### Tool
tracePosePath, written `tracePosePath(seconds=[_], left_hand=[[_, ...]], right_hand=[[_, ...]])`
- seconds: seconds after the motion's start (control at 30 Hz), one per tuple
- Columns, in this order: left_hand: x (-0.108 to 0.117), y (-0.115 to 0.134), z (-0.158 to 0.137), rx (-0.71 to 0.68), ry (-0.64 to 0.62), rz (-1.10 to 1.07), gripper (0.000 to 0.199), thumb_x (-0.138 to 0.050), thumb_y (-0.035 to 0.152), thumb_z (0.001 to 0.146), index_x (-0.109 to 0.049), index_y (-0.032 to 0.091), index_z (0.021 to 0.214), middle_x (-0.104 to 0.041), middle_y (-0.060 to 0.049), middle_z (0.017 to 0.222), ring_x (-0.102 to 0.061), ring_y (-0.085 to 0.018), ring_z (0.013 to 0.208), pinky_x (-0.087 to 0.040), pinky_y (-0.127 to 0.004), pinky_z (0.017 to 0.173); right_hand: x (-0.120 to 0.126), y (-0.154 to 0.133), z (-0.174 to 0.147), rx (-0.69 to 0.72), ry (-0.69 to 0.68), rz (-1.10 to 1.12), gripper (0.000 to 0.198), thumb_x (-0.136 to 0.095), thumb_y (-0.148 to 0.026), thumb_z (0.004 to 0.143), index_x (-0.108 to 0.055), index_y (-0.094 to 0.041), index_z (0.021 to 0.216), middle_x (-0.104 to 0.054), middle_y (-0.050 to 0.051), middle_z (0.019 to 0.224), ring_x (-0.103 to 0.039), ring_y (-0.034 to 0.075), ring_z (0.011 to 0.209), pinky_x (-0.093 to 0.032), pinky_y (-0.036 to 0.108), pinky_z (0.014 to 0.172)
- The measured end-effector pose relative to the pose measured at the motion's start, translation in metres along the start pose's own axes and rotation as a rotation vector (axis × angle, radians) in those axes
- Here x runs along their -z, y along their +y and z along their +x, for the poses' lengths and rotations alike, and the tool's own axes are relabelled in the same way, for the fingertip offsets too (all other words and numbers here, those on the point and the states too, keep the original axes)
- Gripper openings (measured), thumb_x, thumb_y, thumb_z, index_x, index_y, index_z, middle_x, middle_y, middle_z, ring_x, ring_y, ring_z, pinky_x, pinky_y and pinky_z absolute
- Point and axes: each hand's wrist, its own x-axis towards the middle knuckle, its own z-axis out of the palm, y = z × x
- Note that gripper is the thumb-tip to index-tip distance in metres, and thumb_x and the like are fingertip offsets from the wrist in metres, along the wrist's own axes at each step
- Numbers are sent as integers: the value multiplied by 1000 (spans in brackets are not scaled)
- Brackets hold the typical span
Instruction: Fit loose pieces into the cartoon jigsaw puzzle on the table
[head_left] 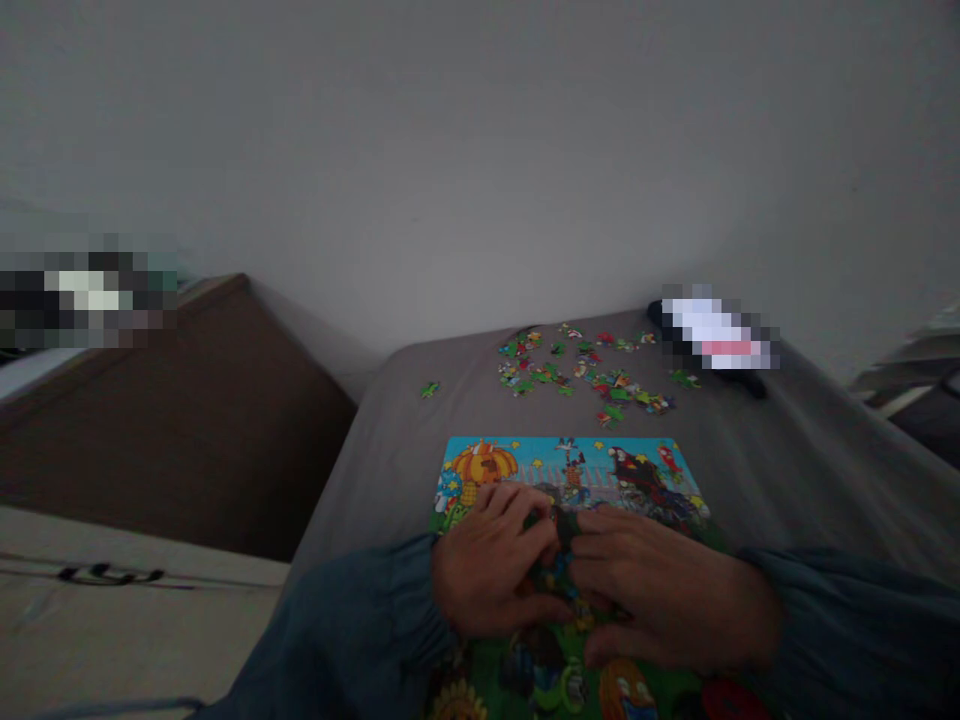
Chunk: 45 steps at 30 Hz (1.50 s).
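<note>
A colourful cardboard jigsaw puzzle (570, 480), rectangular and printed with a bright cartoon scene, lies flat on a grey fabric-covered surface (787, 470) at its near edge, close to the person. Its far strip is sky blue with an orange pumpkin-shaped carriage at the far left corner and dark figures toward the far right corner; the near part is green with cartoon plants and round orange shapes. Its middle is hidden under the hands.

The left hand (491, 570) rests palm down on the puzzle's middle, fingers bent and close together, their tips meeting those of the right hand. The right hand (667, 595) lies palm down beside it, fingers curled inward. Both hands press on a small dark green puzzle piece (564, 525) that shows between the fingertips; whether either hand actually grips it cannot be told. Both arms wear dark blue-grey sleeves (360, 625) gathered at the wrists.

Beyond the puzzle, toward the far edge of the grey surface, a loose scatter of small puzzle pieces (592, 375), mostly green with red, yellow and blue, lies spread out well apart from the board. 1 single green piece (429, 389) sits alone to the left of that scatter, near the left edge. A dark object with a blurred-out patch (720, 340) lies at the far right corner. No box or tray is visible; the pieces lie bare on the fabric.
</note>
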Motion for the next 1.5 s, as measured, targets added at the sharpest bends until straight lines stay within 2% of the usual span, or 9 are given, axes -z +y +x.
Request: tracePosePath(seconds=[0.37, 0.6, 0.73, 0.9, 1.1, 1.3, 1.5], left_hand=[[0, -1, -1, -7, -1, 10, 49, -67, 65, 77, -52, 21, 90, -53, -8, 122, -45, -30, 112, -34, -47, 96], [3, 0, 0, -22, -6, 3, 47, -67, 64, 78, -52, 21, 90, -54, -8, 120, -46, -29, 111, -34, -47, 97], [10, -4, 1, -36, 16, -9, 34, -63, 52, 87, -51, 21, 89, -54, -8, 118, -45, -29, 111, -36, -46, 92], [9, -15, 2, -67, 97, -12, 25, -58, 46, 92, -51, 21, 90, -51, -7, 119, -43, -29, 110, -36, -46, 91], [8, -10, 2, -93, 25, -1, 29, -57, 50, 91, -52, 21, 92, -51, -8, 120, -44, -30, 112, -37, -48, 91], [9, -8, 4, -146, -15, 15, 42, -65, 59, 82, -54, 21, 93, -52, -10, 120, -45, -32, 114, -36, -50, 92], [9, -7, 5, -121, -30, -10, 45, -68, 62, 78, -56, 21, 91, -52, -10, 121, -44, -33, 114, -36, -52, 95]], right_hand=[[5, -3, 3, -13, -39, -21, 37, -78, -49, 74, -61, -16, 75, -64, 4, 85, -56, 24, 92, -42, 34, 82], [7, -3, 4, 25, 1, -41, 39, -75, -52, 76, -61, -16, 75, -64, 5, 84, -56, 22, 89, -40, 32, 78], [19, 6, 3, 51, -15, -45, 39, -65, -53, 85, -58, -16, 73, -60, 2, 75, -52, 17, 79, -36, 30, 74], [27, 20, 0, -17, 14, -66, 28, -63, -42, 89, -56, -17, 78, -57, 1, 75, -48, 16, 80, -31, 29, 71], [23, 14, 0, 25, -27, -56, 26, -64, -40, 89, -56, -17, 80, -57, 1, 78, -47, 16, 79, -31, 29, 70], [15, 7, 3, 56, -54, -124, 31, -60, -47, 90, -59, -16, 86, -61, 5, 85, -48, 19, 84, -33, 32, 74], [11, 3, 2, 64, -38, -139, 40, -63, -55, 85, -61, -16, 85, -61, 5, 86, -49, 20, 86, -37, 33, 77]])
